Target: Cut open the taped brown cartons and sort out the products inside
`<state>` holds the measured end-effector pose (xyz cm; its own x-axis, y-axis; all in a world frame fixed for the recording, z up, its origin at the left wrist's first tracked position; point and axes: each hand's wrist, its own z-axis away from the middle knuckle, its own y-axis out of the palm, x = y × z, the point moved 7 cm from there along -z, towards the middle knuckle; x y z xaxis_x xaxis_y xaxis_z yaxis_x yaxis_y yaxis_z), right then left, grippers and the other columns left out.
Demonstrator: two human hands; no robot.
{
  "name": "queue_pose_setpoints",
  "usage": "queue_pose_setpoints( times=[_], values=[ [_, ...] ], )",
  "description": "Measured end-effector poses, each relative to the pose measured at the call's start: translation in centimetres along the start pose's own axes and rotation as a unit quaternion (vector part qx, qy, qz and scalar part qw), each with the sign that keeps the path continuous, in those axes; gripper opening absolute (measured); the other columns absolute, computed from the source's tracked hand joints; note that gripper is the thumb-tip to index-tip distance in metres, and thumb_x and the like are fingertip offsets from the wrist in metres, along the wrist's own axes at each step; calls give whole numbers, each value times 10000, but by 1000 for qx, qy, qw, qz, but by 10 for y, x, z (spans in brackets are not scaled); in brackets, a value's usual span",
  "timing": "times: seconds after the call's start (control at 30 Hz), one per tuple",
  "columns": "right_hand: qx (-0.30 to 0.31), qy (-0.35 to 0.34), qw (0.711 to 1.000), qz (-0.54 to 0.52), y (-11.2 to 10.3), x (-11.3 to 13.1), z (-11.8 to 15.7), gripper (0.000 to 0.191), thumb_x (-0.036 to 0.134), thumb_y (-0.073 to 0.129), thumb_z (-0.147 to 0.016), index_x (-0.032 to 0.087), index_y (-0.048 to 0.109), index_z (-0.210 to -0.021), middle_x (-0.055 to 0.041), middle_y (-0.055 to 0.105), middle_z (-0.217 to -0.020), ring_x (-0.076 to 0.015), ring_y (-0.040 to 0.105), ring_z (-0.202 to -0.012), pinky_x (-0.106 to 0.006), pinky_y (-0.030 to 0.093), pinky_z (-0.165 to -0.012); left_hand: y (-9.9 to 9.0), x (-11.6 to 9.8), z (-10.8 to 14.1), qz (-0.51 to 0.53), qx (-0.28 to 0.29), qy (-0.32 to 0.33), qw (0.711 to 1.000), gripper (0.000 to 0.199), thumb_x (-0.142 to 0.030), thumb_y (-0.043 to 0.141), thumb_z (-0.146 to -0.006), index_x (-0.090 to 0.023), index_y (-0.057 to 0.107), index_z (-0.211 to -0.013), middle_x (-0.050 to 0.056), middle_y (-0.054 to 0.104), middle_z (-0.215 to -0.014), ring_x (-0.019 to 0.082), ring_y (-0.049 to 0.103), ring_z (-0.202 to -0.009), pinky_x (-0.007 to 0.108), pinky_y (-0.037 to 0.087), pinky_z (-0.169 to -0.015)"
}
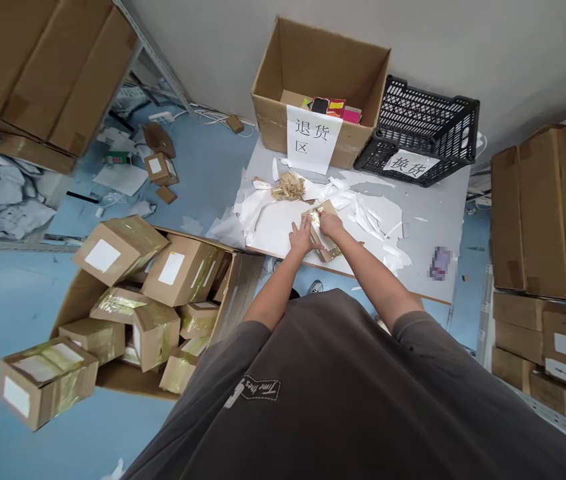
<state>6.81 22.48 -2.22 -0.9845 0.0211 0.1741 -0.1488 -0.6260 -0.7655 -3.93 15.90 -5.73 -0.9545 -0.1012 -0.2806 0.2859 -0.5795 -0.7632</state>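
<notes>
A small cardboard box point(323, 241) lies on the table near its front edge, with shiny tape and a pale label on it. My left hand point(303, 236) rests against the box's left side, fingers spread. Across the top of the box, my right hand point(331, 225) is closed at the taped far end; whatever is inside its fingers is hidden. Beside the box, torn white paper point(277, 223) covers much of the table. A crumpled wad of brown tape point(289, 187) sits just beyond my left hand.
At the table's back stand a large open carton point(267, 127) with colourful packs inside and a black plastic crate point(425, 133). A big carton point(243, 280) of taped parcels is on the floor to the left. Stacked boxes point(537, 213) line the right. A blurred purple item point(440, 263) lies at table right.
</notes>
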Motion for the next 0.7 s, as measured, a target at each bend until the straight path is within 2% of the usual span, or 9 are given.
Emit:
queue_pose_setpoints(
  times=[0.17, 0.3, 0.47, 0.6, 0.7],
  values=[
    [31, 20, 999, 21, 5, -12, 16, 568, 152, 771, -966, 60, 603, -1500, -290, 683, -1460, -338, 667, -1404, -384, 538, -1125, -2, 2, 0, -7, 3, -14, 1000, 1437, -833, 845, -708, -399, 16, -1798, 2, -67, -1889, 490, 106, -1701, 596, 452, -1242],
    [43, 27, 999, 11, 14, -26, 35, 637, 222, 904, -877, 78, 658, -1446, -284, 732, -1367, -354, 738, -1292, -370, 597, -1036, -4, 2, 0, -19, 0, -20, 1000, 1455, -846, 848, -687, -401, 19, -1797, -17, -39, -1891, 494, 80, -1701, 604, 430, -1258],
    [97, 40, 994, -14, 36, -59, 77, 518, 294, 906, -887, 87, 742, -1333, -287, 759, -1264, -353, 823, -1040, -392, 643, -910, -6, 0, -3, -38, -10, -30, 999, 1476, -853, 862, -658, -416, 29, -1795, -15, 4, -1894, 515, 48, -1696, 622, 430, -1252],
    [90, 43, 995, -30, 51, -87, 115, 585, 280, 804, -958, 156, 644, -1507, -272, 738, -1334, -356, 799, -1110, -384, 633, -894, -7, -3, -7, -47, -8, -45, 998, 1510, -842, 883, -633, -397, 31, -1797, 9, 9, -1894, 524, 29, -1695, 623, 417, -1265],
    [102, 44, 993, -40, 59, -94, 131, 594, 253, 770, -970, 173, 611, -1537, -265, 717, -1374, -368, 770, -1188, -370, 623, -894, -8, -7, -8, -56, 5, -51, 997, 1525, -822, 889, -641, -379, -1, -1798, 17, -5, -1894, 515, 11, -1700, 615, 411, -1273]
  ],
)
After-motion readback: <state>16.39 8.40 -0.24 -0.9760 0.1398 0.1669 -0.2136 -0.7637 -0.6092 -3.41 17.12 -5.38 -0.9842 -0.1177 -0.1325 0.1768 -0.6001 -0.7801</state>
